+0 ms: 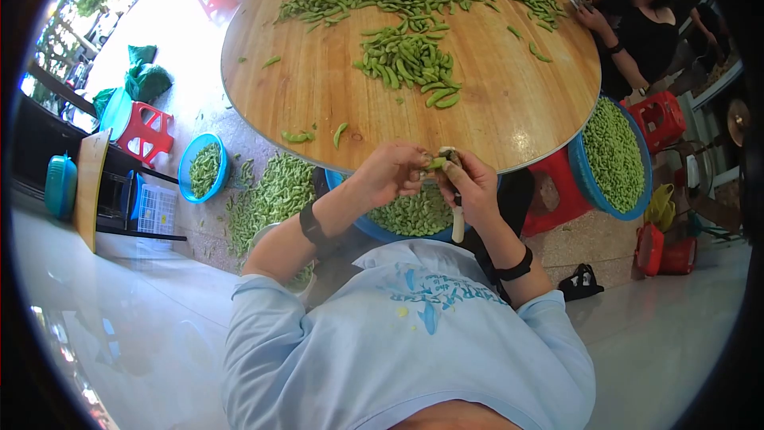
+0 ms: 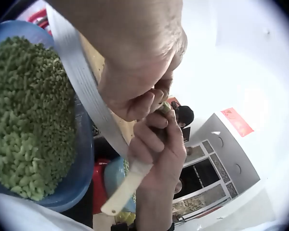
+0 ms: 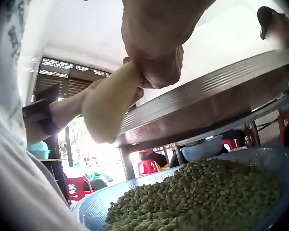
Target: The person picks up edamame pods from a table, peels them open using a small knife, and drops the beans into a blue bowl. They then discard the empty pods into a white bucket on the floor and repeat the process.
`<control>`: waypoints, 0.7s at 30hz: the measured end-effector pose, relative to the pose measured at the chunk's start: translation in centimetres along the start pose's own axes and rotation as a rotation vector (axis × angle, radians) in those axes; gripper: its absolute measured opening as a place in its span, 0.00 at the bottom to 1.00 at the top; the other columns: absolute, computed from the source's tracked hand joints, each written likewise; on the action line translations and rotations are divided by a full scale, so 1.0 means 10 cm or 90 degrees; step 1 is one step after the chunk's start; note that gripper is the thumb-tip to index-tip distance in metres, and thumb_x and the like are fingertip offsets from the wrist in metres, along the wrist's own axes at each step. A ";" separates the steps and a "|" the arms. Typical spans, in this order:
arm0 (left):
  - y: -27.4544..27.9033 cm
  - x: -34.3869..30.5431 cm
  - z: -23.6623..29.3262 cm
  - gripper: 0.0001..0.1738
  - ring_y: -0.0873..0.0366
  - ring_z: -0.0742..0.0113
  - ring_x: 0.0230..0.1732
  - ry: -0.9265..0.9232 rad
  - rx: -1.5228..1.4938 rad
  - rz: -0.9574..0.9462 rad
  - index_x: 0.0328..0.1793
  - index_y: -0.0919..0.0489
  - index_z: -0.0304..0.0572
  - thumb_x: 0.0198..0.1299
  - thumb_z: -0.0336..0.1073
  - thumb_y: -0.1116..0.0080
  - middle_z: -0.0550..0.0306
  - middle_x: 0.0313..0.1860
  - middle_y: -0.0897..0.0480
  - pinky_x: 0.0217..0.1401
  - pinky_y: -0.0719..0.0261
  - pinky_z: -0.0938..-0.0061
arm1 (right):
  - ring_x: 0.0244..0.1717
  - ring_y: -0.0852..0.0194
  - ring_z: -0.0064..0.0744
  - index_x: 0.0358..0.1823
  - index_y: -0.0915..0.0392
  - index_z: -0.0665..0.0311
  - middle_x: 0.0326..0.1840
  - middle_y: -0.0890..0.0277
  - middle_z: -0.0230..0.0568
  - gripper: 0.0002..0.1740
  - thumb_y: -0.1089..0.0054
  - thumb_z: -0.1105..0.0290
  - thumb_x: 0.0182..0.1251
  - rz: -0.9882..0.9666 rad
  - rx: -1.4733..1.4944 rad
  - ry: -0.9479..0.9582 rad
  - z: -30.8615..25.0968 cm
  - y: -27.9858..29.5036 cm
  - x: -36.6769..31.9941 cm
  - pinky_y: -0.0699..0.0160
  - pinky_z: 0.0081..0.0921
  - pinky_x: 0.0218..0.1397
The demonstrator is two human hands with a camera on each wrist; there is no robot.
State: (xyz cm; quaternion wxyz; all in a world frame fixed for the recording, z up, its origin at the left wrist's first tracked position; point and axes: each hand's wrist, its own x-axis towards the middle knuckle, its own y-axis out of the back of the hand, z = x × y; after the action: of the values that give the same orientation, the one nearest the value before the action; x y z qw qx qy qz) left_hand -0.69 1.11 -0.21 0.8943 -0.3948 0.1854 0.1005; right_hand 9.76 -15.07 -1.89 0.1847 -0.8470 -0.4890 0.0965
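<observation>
Over the table's near edge, my left hand (image 1: 392, 171) pinches a green bean pod (image 1: 436, 163) at the fingertips. The right hand (image 1: 476, 185) meets it at the pod's other end, thumb and finger against it. A cream-handled knife (image 1: 458, 224) is gripped in the right hand, its handle pointing down and its blade hidden by the fingers. The left wrist view shows the handle (image 2: 120, 197) with a small hole near its end. Below both hands stands a blue basin (image 2: 84, 166) heaped with shelled green beans (image 3: 197, 195).
Green pods (image 1: 407, 56) lie piled on the round wooden table (image 1: 286, 95). Another blue basin of beans (image 1: 611, 155) stands at the right beside a red stool (image 1: 549, 195). On the left floor are loose pods (image 1: 278, 191) and a smaller blue basin (image 1: 185, 175). Another person (image 1: 641, 24) sits at the far right.
</observation>
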 end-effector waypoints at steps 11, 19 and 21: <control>-0.07 -0.05 -0.09 0.04 0.40 0.78 0.16 -0.076 0.059 0.056 0.35 0.25 0.36 0.55 0.29 0.46 0.64 0.20 0.30 0.18 0.45 0.82 | 0.15 0.36 0.20 0.44 0.28 0.70 0.26 0.28 0.36 0.07 0.50 0.74 0.68 -0.044 0.015 -0.035 -0.04 -0.01 0.03 0.41 0.16 0.15; -0.15 -0.08 -0.16 0.06 0.28 0.64 0.19 -0.365 0.586 0.183 0.34 0.21 0.37 0.53 0.31 0.44 0.56 0.23 0.22 0.21 0.34 0.73 | 0.15 0.38 0.15 0.41 0.28 0.67 0.24 0.29 0.33 0.04 0.49 0.75 0.68 0.004 -0.044 0.020 0.01 -0.14 0.03 0.43 0.14 0.16; -0.19 -0.13 -0.09 0.06 0.25 0.56 0.20 -0.526 0.871 0.245 0.35 0.20 0.38 0.52 0.31 0.44 0.52 0.24 0.20 0.23 0.30 0.68 | 0.16 0.37 0.16 0.41 0.28 0.67 0.24 0.28 0.32 0.04 0.48 0.75 0.67 -0.011 -0.074 -0.001 0.12 -0.08 0.05 0.41 0.15 0.18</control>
State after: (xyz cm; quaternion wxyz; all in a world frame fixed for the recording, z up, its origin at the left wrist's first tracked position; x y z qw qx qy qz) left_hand -1.51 -0.91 1.04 0.9005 0.3452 -0.0744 0.2540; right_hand 8.98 -13.97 -2.69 0.1358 -0.8519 -0.5013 0.0674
